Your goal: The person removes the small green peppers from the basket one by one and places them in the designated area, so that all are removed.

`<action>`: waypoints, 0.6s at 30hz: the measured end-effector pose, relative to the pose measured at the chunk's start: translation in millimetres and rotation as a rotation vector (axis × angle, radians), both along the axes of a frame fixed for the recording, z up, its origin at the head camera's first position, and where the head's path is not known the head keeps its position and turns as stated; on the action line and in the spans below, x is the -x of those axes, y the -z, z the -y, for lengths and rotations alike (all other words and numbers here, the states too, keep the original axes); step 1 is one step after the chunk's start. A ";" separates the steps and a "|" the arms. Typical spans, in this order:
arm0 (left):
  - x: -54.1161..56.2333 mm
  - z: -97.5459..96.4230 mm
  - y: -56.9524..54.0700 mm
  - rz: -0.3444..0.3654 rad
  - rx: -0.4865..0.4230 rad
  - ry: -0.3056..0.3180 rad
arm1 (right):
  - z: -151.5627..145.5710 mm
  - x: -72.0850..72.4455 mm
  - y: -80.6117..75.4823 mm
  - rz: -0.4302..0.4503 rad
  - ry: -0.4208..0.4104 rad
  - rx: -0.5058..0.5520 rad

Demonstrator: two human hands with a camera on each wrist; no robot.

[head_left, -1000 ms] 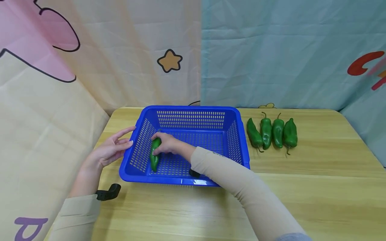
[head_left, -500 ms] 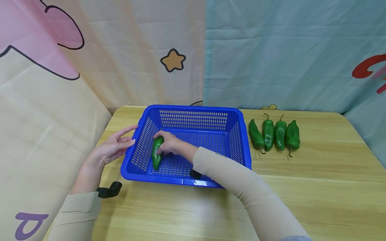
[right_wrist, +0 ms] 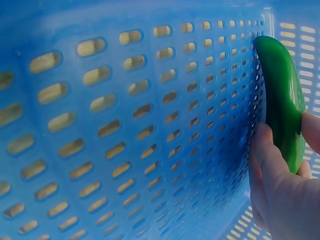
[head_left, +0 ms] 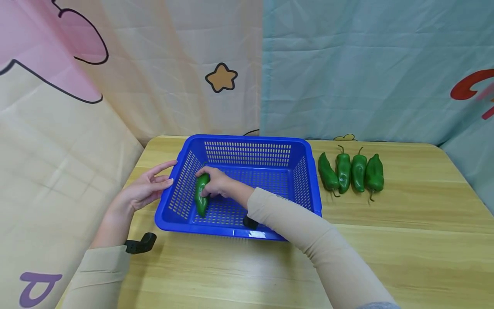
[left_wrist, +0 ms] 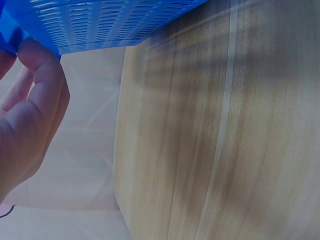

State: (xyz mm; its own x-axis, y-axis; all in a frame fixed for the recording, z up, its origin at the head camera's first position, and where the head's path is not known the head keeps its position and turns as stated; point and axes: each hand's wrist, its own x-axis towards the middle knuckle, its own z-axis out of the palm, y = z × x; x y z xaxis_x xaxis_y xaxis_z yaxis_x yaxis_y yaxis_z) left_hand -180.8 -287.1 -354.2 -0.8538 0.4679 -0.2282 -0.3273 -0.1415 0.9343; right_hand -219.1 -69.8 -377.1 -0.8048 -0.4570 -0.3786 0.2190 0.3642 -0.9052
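My right hand reaches into a blue slotted plastic basket and grips a green pepper near its left wall. The right wrist view has the pepper between thumb and fingers, its tip pointing along the slotted basket wall. At the basket's left rim, my left hand touches the edge with thumb and forefinger, the other fingers loosely bent below. From the left wrist, the hand shows with fingertips right at the blue rim.
Several more green peppers lie in a row on the wooden table, right of the basket. Patterned cloth curtains stand behind the table and at its sides. A black wrist mount juts from the left wrist.
The head view has shifted slightly. In the right hand, the pepper's near end has swung a little to the right. The left hand stays at the basket rim.
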 end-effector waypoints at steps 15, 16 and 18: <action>-0.6 0.3 -0.4 -0.013 -0.018 0.027 | -4.0 2.3 -5.2 0.030 -0.011 0.093; -0.6 0.2 -0.4 -0.012 -0.019 0.026 | -4.2 2.5 -5.6 0.033 -0.011 0.101; -0.5 0.0 -0.4 -0.010 -0.022 0.025 | -4.4 2.6 -6.5 0.043 -0.011 0.115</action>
